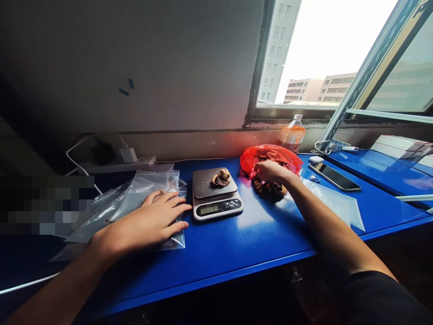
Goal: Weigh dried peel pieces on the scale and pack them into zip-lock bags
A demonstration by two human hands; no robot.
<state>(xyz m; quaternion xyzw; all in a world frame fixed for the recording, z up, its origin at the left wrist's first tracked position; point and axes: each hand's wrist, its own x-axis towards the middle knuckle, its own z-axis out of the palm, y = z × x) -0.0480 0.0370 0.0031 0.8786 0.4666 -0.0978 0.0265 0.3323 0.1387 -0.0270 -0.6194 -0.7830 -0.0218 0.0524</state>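
My left hand [145,221] lies with its fingers spread over a stack of clear plastic bags [158,179], just left of a kitchen scale [199,187]. Some brown matter shows in a bag under its fingers. On the scale's plate rests a small heap of curled, dried brown pieces [220,179] that look like dried peel; the lit display is too small to read surely. At the mouth of an open red plastic bag [248,158], my right hand [272,171] has its fingers curled down among more dried brown pieces [269,188]. Its fingertips are partly hidden.
Behind the red bag stands a bottle of orange drink [292,134]. A phone [334,176], a white earphone case [316,159] and more clear bags [341,203] lie to the right on the blue table [216,262]. A charger [127,154] and power strip sit by the wall.
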